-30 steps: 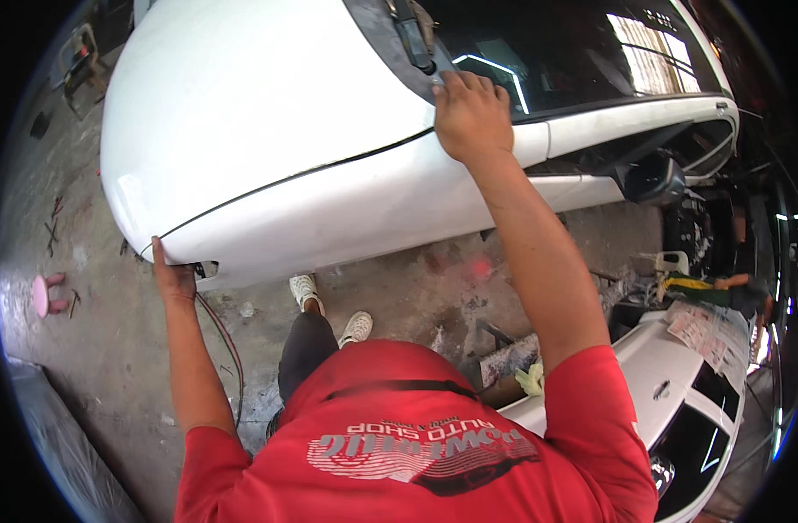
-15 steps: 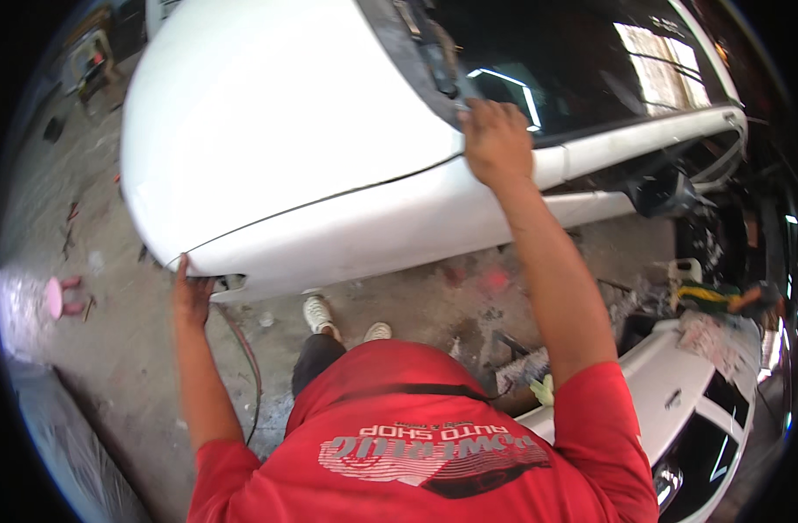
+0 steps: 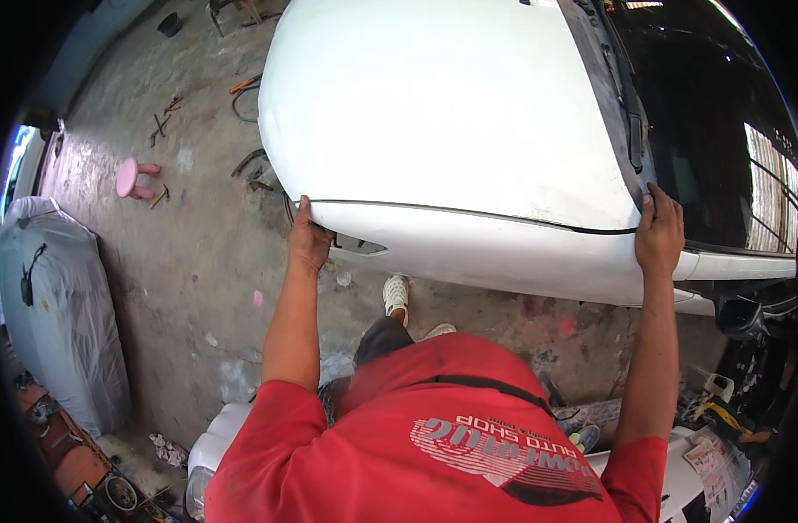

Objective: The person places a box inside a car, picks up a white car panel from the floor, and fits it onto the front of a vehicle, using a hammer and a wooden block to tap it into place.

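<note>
A white car's hood (image 3: pixel 442 105) and its front fender panel (image 3: pixel 495 250) are split by a dark seam. My left hand (image 3: pixel 308 235) grips the fender's front end beside an opening (image 3: pixel 355 244), thumb up at the seam, other fingers partly hidden under the edge. My right hand (image 3: pixel 660 227) has its fingers curled over the fender's rear upper edge, beside the windshield (image 3: pixel 695 113) and wiper (image 3: pixel 632 131).
A pink stool (image 3: pixel 126 178), scattered tools (image 3: pixel 161 122) and hoses (image 3: pixel 246 105) lie on the concrete floor (image 3: pixel 190 288). A covered bulky object (image 3: pixel 64 322) stands left. Behind me are another white car (image 3: pixel 704 488) and clutter (image 3: pixel 59 436). A side mirror (image 3: pixel 737 318) juts out right.
The view has swung leftward, so the car appears further right and more of the floor and covered object shows. Both my hands stay at the same places on the fender.
</note>
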Demonstrator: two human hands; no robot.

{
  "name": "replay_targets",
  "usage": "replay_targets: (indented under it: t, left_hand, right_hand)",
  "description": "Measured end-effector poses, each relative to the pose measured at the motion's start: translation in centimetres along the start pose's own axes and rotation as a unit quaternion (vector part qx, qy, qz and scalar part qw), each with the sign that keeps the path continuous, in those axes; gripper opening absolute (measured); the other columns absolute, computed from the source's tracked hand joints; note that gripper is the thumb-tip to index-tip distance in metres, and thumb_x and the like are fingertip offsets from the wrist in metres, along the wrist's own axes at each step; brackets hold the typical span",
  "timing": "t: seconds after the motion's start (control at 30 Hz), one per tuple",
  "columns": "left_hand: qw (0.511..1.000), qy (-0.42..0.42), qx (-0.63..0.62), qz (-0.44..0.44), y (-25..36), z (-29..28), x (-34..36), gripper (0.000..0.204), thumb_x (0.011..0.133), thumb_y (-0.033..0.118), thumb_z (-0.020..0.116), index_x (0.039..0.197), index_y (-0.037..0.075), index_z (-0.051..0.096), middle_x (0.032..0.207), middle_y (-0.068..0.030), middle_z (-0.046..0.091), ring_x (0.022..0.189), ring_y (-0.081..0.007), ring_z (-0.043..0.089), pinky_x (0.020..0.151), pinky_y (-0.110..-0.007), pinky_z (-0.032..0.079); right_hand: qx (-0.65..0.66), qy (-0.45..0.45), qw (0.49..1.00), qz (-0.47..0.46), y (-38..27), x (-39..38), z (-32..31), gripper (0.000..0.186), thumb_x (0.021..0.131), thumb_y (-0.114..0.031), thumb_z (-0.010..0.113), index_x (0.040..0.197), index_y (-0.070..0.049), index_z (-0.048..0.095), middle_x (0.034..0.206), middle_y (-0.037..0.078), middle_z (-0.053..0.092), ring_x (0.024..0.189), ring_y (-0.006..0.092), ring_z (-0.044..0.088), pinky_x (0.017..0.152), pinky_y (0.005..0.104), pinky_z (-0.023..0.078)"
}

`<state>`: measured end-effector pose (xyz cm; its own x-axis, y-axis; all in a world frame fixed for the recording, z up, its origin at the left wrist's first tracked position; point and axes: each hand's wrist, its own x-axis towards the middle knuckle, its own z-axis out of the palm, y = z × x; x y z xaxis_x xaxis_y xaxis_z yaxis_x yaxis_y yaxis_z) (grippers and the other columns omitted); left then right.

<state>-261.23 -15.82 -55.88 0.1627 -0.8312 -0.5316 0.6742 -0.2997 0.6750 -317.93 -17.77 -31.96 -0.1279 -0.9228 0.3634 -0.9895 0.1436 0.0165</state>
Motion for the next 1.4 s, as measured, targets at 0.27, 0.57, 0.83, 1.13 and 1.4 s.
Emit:
replay_targets:
  t: [0.27,0.57,0.83,1.13,1.4]
  left_hand:
    - [0.999,-0.047,-0.021,-0.015,0.0,-0.3,-0.6,0.075,0.104,0.053,0.059,0.161,0.011,0.034,0.164,-0.0078,0.042,0.147,-0.0278,0.044,0.120,-0.049,0.038]
    - [0.994,-0.093,-0.046,-0.030,-0.1,-1.2,0.2,0.066,0.105,0.051,0.058,0.155,0.012,0.041,0.154,-0.0076,0.052,0.142,-0.0267,0.049,0.116,-0.049,0.041]
    - [0.995,-0.080,-0.050,-0.035,0.3,-1.0,-0.3,0.061,0.104,0.048,0.063,0.149,0.009,0.048,0.146,-0.0065,0.057,0.135,-0.0241,0.055,0.113,-0.045,0.046]
    - [0.993,-0.085,-0.059,-0.052,0.3,-1.7,-0.9,0.068,0.101,0.051,0.065,0.151,0.010,0.046,0.151,-0.0064,0.054,0.141,-0.0262,0.049,0.119,-0.050,0.038]
    - [0.996,-0.062,-0.056,-0.035,0.3,-0.9,-0.7,0.067,0.100,0.051,0.069,0.148,0.008,0.049,0.146,-0.0079,0.057,0.135,-0.0252,0.053,0.114,-0.049,0.041]
  right_hand:
    - [-0.012,0.009,1.000,-0.014,0.7,0.0,0.3,0.031,0.107,-0.027,0.054,0.128,-0.010,0.071,0.122,0.012,0.071,0.120,0.0332,0.063,0.102,0.0440,0.050]
    - [-0.039,-0.025,0.999,0.002,1.6,0.2,1.1,0.037,0.109,-0.036,0.047,0.133,-0.018,0.070,0.129,0.012,0.070,0.125,0.0312,0.061,0.105,0.0429,0.049]
    - [-0.050,-0.029,0.998,-0.018,2.0,0.4,1.4,0.039,0.109,-0.035,0.047,0.133,-0.015,0.070,0.130,0.012,0.070,0.125,0.0316,0.061,0.106,0.0420,0.047]
    - [-0.038,-0.019,0.998,-0.038,2.4,0.5,1.5,0.037,0.109,-0.033,0.048,0.132,-0.013,0.070,0.128,0.012,0.071,0.122,0.0320,0.062,0.105,0.0423,0.048]
    - [-0.047,-0.007,0.998,-0.043,2.5,0.2,1.7,0.036,0.110,-0.033,0.049,0.130,-0.013,0.071,0.124,0.011,0.072,0.117,0.0312,0.063,0.101,0.0423,0.050]
